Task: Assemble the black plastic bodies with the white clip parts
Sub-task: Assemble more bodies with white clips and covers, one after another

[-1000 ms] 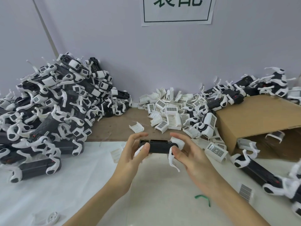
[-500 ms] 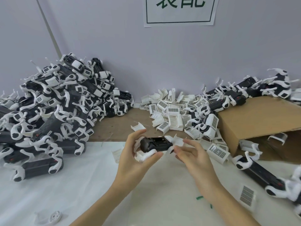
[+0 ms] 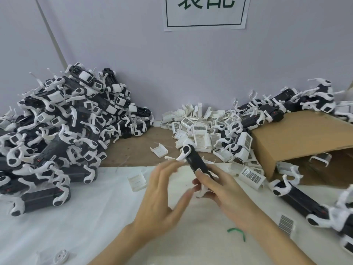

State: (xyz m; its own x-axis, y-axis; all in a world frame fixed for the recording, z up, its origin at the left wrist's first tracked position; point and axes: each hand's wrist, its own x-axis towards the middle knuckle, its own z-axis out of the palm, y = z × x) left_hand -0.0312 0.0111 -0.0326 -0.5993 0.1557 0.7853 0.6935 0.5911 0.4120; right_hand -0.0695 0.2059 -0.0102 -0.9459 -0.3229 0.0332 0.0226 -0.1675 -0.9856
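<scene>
My right hand (image 3: 219, 186) grips the near end of a black plastic body (image 3: 196, 161), which points away from me and up to the left. A white clip part (image 3: 184, 153) with curved arms sits on its far end. Another white piece (image 3: 202, 190) shows under my right fingers. My left hand (image 3: 162, 190) hovers just left of the body with fingers spread and relaxed, holding nothing; it is motion-blurred. Loose white clip parts (image 3: 198, 129) lie heaped against the wall behind.
A large heap of assembled black-and-white units (image 3: 63, 127) fills the left. A cardboard box (image 3: 298, 138) lies on its side at right, with more units (image 3: 298, 201) in front. A single white clip (image 3: 136, 180) and a green scrap (image 3: 236, 232) lie on the white sheet.
The black body passed from my left hand to my right and swung from lying sideways to pointing away. My left hand let go and opened.
</scene>
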